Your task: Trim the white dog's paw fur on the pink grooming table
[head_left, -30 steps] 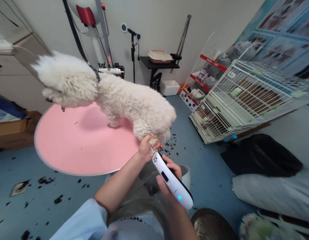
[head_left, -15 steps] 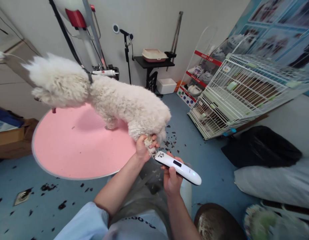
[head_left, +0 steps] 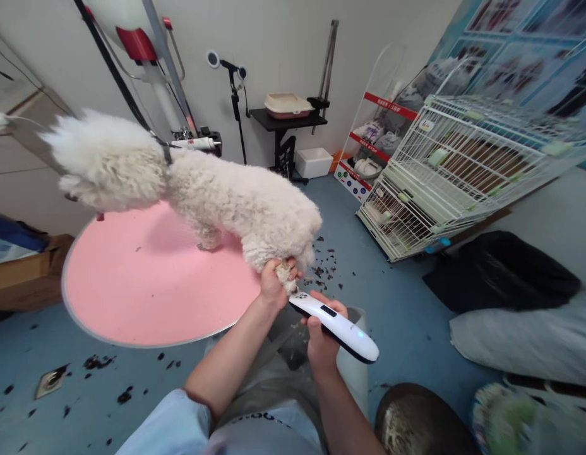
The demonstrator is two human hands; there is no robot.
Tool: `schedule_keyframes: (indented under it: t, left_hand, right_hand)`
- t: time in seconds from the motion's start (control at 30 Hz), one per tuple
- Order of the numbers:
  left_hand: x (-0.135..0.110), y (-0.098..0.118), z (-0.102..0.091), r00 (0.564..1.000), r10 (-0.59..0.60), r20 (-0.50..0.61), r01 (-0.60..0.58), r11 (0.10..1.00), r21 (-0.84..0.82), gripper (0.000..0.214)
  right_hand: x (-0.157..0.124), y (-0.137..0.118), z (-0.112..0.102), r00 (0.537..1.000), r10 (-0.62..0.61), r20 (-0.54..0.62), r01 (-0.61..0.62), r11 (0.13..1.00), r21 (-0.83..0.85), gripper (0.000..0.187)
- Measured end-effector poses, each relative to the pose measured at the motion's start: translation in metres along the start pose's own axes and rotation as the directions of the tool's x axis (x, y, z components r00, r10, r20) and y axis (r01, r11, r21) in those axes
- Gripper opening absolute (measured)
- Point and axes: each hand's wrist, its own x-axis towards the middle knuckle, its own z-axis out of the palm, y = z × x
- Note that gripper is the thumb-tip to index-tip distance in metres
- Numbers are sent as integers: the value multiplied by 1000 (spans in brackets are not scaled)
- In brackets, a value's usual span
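Observation:
A fluffy white dog [head_left: 217, 196] stands on a round pink grooming table [head_left: 151, 284], its head to the left and a dark leash at its neck. My left hand [head_left: 273, 282] is closed round the dog's hind paw [head_left: 287, 273] at the table's right edge. My right hand [head_left: 322, 335] grips a white electric clipper [head_left: 335, 325] with a small blue light. The clipper's head touches the underside of the held paw.
Dark hair clippings [head_left: 328, 265] lie on the blue floor. A white wire cage [head_left: 463, 170] stands to the right, with a black bag [head_left: 501, 278] and grey cushion [head_left: 525, 341] nearer. A black side table [head_left: 286, 120], shelf rack [head_left: 378, 145] and grooming arm stand [head_left: 155, 69] line the back wall.
My right hand has turned the clipper from steep to nearly level and brought its head back against the paw. The view has shifted slightly; my left hand keeps its hold.

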Motion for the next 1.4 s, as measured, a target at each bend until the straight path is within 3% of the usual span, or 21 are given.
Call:
schedule_keyframes:
  t: [0.13,0.33,0.43,0.57,0.73,0.93,1.1,1.4]
  left_hand:
    - [2,-1,2,999,33,-19,-33,999,-24,10]
    - [0,4,7,999,-14,-35,11,997,-82,11]
    - [-2,7,8,998,-42,-41,38,996,-87,9]
    - [-5,11,7,995,-98,-23,96,991,-89,8]
    - [-6,14,2,992,-121,26,123,987,-103,7]
    - [-5,15,-2,989,-138,51,142,986,-83,7]
    - [-4,16,-4,989,-138,51,141,987,-75,8]
    - [-3,19,-8,965,-235,114,239,971,-17,13]
  right_hand:
    - [-8,-1,3,999,-46,1,46,998,-42,52]
    - [-26,4,7,974,-195,118,205,976,-79,54]
    - [-14,7,3,984,-162,70,158,985,61,62]
    - [11,11,-9,992,-129,13,125,977,175,47]
    - [24,8,-15,979,26,204,-78,965,251,45]
    - [36,1,-9,941,239,241,-313,886,342,40]
    - [40,5,-3,927,289,238,-368,819,439,38]
    - [32,31,-10,799,446,402,-599,640,480,44]
